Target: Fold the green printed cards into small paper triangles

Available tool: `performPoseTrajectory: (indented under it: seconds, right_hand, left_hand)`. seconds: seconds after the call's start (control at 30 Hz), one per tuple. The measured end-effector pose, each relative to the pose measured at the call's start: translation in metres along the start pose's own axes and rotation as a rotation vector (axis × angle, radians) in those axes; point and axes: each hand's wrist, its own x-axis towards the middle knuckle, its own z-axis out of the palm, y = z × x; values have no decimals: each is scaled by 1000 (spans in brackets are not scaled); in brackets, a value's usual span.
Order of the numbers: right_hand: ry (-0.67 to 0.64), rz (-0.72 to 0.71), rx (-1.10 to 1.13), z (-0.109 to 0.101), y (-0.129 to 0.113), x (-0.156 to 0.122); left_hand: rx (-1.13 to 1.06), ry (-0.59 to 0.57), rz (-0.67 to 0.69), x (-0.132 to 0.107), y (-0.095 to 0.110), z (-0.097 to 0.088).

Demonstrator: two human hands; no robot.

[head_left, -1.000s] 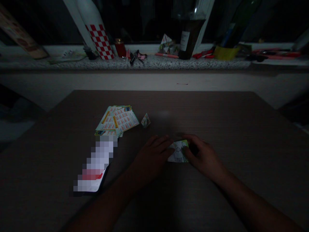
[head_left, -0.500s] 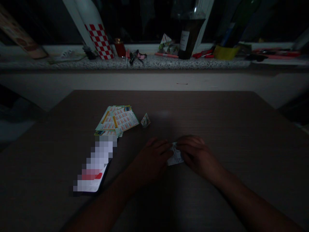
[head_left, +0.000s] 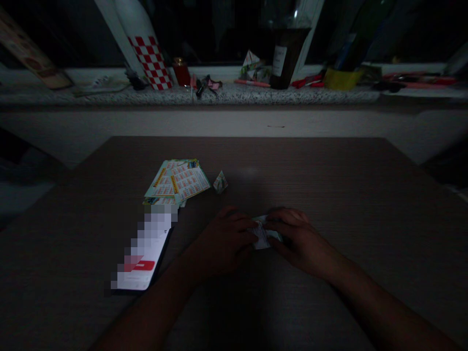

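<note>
A small folded piece of paper (head_left: 262, 237), whitish with print, lies on the table between my hands. My left hand (head_left: 229, 239) grips its left side, fingertips on the near and upper parts. Thumb and fingers of my right hand (head_left: 298, 237) press on its right side, hiding part of that edge. The room is dim, so the creases are hard to make out. Beyond my left hand stands a small folded paper shape (head_left: 220, 182), pointed at the top.
Several printed paper sheets (head_left: 190, 180) lie fanned at the left of the table (head_left: 329, 170). A lit phone (head_left: 146, 265), partly pixelated, lies nearer me. On the window sill (head_left: 237, 98) stand a red-and-white checked bottle (head_left: 149, 61), a dark labelled container (head_left: 288, 56) and several small items.
My fingers have shifted on the paper, and my left hand has moved slightly left. More of the paper's right part shows under my right hand. The phone's screen picture looks slightly different.
</note>
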Motion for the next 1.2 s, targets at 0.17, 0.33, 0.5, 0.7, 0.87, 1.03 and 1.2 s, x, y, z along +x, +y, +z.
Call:
performPoseTrajectory:
  seconds: [0.17, 0.33, 0.5, 0.7, 0.87, 1.03, 1.2]
  right_hand:
    - [-17, 15, 13, -1, 1, -1]
    - [-30, 29, 23, -2, 2, -1]
    - [-38, 47, 34, -2, 1, 0]
    - [-39, 51, 50, -3, 2, 1]
    - [-18, 63, 58, -1, 2, 2]
    - [17, 116, 38, 4, 0, 5]
    - [0, 132, 40, 3, -1, 6]
  left_hand:
    - [-42, 6, -35, 4, 0, -1]
    - [-37, 37, -114, 12, 0, 6]
    - [31, 77, -217, 19, 1, 18]
    - [128, 90, -272, 27, 5, 25]
    - [182, 74, -291, 28, 8, 27]
    - [215, 68, -300, 29, 9, 27]
    - [243, 62, -315, 32, 11, 28]
